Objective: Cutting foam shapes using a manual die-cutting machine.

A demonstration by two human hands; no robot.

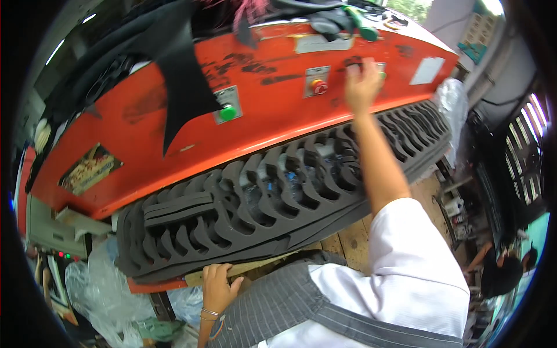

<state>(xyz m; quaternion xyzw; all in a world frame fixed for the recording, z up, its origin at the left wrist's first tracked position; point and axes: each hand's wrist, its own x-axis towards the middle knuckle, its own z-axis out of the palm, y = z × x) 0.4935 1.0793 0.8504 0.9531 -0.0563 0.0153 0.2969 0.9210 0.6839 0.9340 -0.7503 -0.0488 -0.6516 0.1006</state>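
My right hand (364, 84) reaches up to the orange-red machine panel (272, 110), its fingers stretched out and holding nothing I can see. It covers part of a control plate with a green button (382, 75). To the left of it sits a red mushroom-shaped button (319, 87). Below the panel lies a long dark grey foam sheet (229, 174) with rows of wavy cut-outs, several layers thick, partly under my right forearm. Down at the near edge, my left hand (219, 287) rests against a wooden strip (249, 268), fingers laid over it and thumb apart.
Another green button (228, 112) is further left, beside a black sheet offcut (183, 75) draped over the panel. Scissors with green handles (361, 26) lie on the machine's top. Clear plastic bags (104, 293) heap at lower left. Other people (499, 272) are at far right.
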